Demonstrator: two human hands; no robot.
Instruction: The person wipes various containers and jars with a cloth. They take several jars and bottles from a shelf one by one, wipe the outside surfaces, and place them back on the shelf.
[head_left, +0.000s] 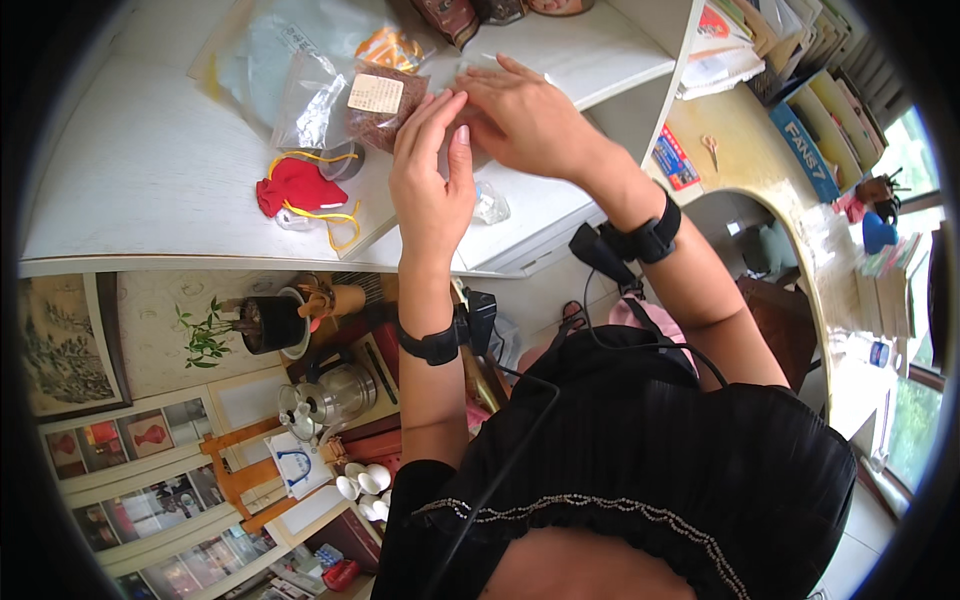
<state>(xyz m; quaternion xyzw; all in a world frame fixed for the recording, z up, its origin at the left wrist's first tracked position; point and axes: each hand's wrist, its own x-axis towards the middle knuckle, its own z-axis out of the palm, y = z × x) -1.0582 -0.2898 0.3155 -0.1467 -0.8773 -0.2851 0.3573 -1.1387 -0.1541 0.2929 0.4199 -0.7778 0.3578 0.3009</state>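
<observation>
Over a white shelf, my left hand (433, 169) reaches up with its fingers at the right edge of a clear plastic bag of reddish-brown contents (397, 131) that bears a printed label. My right hand (532, 120) is beside it, palm down, its fingertips close to the left fingers; what lies beneath it is hidden. An empty-looking clear plastic bag (311, 112) is left of the filled one. Nearer me are a red cloth pouch (304, 186) with yellow cord and a small clear object (491, 204), perhaps glass. Whether either hand grips anything is not plain.
A large plastic bag (262, 45) lies at the back of the shelf, near dark packages (450, 19). To the right, a curved desk (731, 127) holds scissors (710, 151) and file boxes (817, 135). A potted plant (274, 324) and glass kettle (349, 394) stand at lower left.
</observation>
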